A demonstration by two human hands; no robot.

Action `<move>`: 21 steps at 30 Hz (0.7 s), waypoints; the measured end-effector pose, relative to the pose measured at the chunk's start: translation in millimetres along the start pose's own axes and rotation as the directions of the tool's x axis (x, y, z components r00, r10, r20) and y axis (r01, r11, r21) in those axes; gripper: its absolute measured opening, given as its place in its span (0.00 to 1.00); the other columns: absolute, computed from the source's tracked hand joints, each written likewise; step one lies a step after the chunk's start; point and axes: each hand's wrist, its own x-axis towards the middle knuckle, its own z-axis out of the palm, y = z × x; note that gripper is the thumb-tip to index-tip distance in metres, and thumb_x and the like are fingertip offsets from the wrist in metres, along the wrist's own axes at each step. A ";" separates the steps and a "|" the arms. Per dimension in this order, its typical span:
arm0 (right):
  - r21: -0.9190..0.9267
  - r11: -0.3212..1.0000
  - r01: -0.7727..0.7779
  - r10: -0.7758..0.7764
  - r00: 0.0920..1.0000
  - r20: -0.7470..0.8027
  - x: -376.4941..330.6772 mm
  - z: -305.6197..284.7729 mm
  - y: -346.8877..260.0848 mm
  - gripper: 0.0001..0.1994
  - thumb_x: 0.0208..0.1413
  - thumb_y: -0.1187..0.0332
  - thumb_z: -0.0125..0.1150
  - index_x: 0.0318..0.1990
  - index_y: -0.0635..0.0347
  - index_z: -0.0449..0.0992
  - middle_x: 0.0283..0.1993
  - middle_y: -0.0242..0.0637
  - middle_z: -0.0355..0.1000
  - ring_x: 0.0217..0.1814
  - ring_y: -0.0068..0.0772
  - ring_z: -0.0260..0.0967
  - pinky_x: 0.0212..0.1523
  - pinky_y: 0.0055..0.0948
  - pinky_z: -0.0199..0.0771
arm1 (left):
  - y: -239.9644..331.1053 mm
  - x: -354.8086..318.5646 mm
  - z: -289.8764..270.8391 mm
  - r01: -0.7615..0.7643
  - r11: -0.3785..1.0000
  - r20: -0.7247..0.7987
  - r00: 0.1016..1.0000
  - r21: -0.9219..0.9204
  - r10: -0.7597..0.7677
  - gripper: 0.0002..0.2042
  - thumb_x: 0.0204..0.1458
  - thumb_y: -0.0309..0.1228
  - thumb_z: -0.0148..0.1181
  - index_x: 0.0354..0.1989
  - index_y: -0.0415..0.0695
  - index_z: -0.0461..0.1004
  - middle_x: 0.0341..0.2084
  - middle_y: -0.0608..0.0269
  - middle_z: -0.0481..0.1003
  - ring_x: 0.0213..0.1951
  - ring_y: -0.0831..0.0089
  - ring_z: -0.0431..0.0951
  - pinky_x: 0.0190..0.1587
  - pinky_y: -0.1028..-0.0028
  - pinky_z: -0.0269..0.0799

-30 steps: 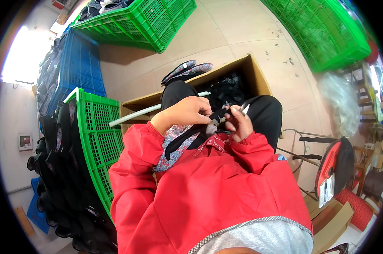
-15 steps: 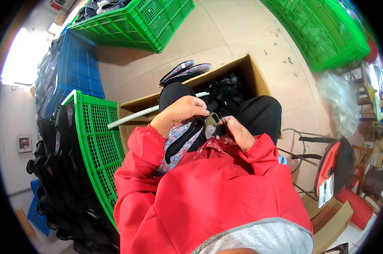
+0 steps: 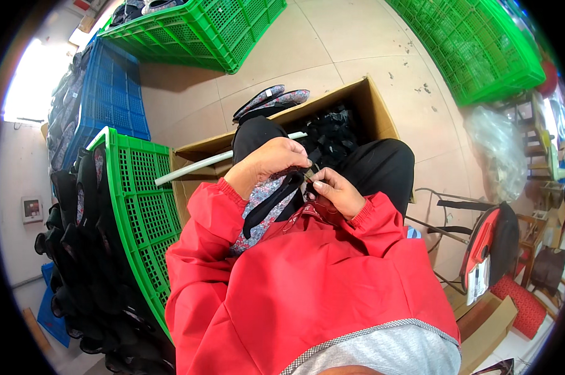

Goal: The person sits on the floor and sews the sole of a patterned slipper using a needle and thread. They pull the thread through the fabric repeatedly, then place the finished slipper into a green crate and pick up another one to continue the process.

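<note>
Two bare hands over the lap of a person in a red garment (image 3: 332, 275). The left hand (image 3: 269, 164) is narrowed, its thumb and fingers pinching the dark upper edge of a floral-lined piece (image 3: 264, 189); the right hand (image 3: 342, 192) is likewise drawn into a pinch at the piece's right end (the exact part gripped is too small to tell). The piece lies on the lap just beside the left wrist, a black strip (image 3: 269, 212) curving across its floral face. Beyond the hands stands an open cardboard box (image 3: 379, 112) containing black items (image 3: 334, 128), with a pale rod (image 3: 198, 167) slanting across its left part. At left, black articles (image 3: 85, 269) are massed against a green crate (image 3: 146, 209); at right, a clear plastic bag (image 3: 500, 156) lies near a metal-framed chair (image 3: 506, 240)
</note>
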 end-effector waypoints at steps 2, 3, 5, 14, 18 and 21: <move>-0.033 0.999 0.000 0.000 1.000 -0.001 2.6 0.5 -1.6 0.09 0.67 0.67 0.54 0.46 0.65 0.68 0.38 0.33 0.68 0.39 0.24 0.68 0.46 0.27 0.71 | -0.6 0.9 1.1 -0.002 1.000 -0.006 1.000 0.009 0.002 0.05 0.51 0.28 0.65 0.25 0.44 0.76 0.21 0.75 0.71 0.24 0.85 0.67 0.28 0.81 0.61; -0.049 0.999 0.001 -0.001 1.000 -0.001 4.0 1.0 -2.2 0.09 0.67 0.67 0.53 0.46 0.65 0.68 0.37 0.33 0.68 0.39 0.24 0.68 0.45 0.27 0.71 | -2.8 2.6 1.0 -0.007 1.000 -0.007 1.000 0.010 0.007 0.05 0.51 0.28 0.65 0.25 0.44 0.76 0.21 0.75 0.72 0.24 0.85 0.67 0.28 0.80 0.61; -0.025 1.000 0.007 -0.007 1.000 0.001 6.8 0.4 0.1 0.08 0.67 0.68 0.53 0.45 0.65 0.68 0.37 0.33 0.68 0.39 0.24 0.68 0.45 0.27 0.71 | -4.7 4.4 1.1 -0.010 1.000 -0.011 1.000 0.013 0.011 0.05 0.50 0.28 0.65 0.25 0.44 0.76 0.21 0.75 0.72 0.24 0.85 0.67 0.28 0.80 0.61; -0.018 1.000 -0.008 0.008 1.000 -0.012 9.0 0.6 0.0 0.08 0.67 0.66 0.53 0.42 0.61 0.67 0.34 0.33 0.68 0.38 0.23 0.66 0.42 0.23 0.67 | -7.1 9.2 4.1 0.021 0.999 -0.034 0.999 0.026 -0.020 0.05 0.50 0.28 0.65 0.26 0.43 0.77 0.21 0.74 0.72 0.23 0.84 0.68 0.26 0.80 0.61; -0.040 0.999 -0.032 0.031 0.999 -0.034 8.7 3.5 -7.8 0.08 0.67 0.65 0.54 0.43 0.59 0.68 0.33 0.32 0.69 0.29 0.18 0.62 0.29 0.16 0.62 | -2.5 7.5 6.9 0.035 0.999 -0.051 0.998 0.030 -0.033 0.04 0.50 0.28 0.65 0.26 0.43 0.77 0.20 0.73 0.73 0.23 0.83 0.67 0.25 0.79 0.60; 0.005 0.997 -0.077 0.077 0.996 -0.047 8.2 5.2 -10.5 0.08 0.67 0.64 0.55 0.44 0.57 0.68 0.31 0.31 0.70 0.22 0.14 0.57 0.21 0.14 0.53 | 1.1 5.7 7.1 0.044 0.998 -0.053 0.998 0.053 -0.041 0.04 0.49 0.29 0.65 0.26 0.43 0.78 0.20 0.73 0.72 0.22 0.83 0.67 0.24 0.79 0.60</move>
